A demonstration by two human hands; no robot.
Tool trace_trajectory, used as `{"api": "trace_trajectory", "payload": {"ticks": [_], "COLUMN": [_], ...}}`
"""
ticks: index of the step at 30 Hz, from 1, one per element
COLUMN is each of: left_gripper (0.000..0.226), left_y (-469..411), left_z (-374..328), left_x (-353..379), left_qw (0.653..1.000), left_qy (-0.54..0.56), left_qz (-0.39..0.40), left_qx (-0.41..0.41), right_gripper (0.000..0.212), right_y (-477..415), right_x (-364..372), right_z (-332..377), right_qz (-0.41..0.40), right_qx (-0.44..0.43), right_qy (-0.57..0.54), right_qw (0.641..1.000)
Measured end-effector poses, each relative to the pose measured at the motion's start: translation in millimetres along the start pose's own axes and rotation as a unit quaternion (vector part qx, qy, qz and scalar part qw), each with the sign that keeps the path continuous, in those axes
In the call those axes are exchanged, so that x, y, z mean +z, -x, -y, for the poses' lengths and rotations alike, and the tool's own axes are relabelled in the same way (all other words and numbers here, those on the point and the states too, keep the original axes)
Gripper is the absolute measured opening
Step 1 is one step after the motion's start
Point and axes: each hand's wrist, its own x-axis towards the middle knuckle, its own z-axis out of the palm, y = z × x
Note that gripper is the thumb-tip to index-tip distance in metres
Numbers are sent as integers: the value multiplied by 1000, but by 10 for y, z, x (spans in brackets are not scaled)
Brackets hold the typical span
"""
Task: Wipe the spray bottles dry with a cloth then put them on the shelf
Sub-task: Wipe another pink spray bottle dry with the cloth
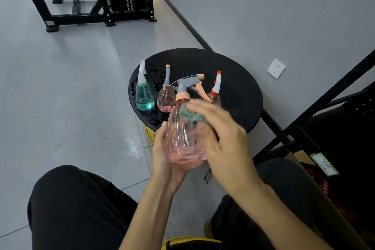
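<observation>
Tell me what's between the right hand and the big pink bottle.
A green cloth: the right hand holds it against the big pink bottle just below the neck, as the head view shows.

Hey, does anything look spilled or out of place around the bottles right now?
Yes. The round black table is beaded with water droplets near the teal bottle, and a wet patch shines on the floor tile beside it. Nothing looks damaged.
</observation>
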Motion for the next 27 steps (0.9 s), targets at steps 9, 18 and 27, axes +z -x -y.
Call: {"api": "trace_trajectory", "payload": {"ticks": [9, 18, 27], "left_gripper": [55, 53, 56], "left_y": [15, 53, 82], "left_z": [39, -20, -45], "left_x": [-23, 2, 39], "left_qw": [997, 998, 997], "left_qy": [-77, -62, -71], "left_qz": [2, 1, 6], "left_qx": [-29, -32, -29], "right_gripper": [30, 35, 62], "right_y": [-818, -1022, -857], "right_x": [-71, 17, -109], "right_z": [403, -279, -400], "right_qz": [-47, 102, 275], "right_qx": [-126, -179, -116], "right_qy": [-95, 140, 223], "right_qw": [986, 968, 928]}}
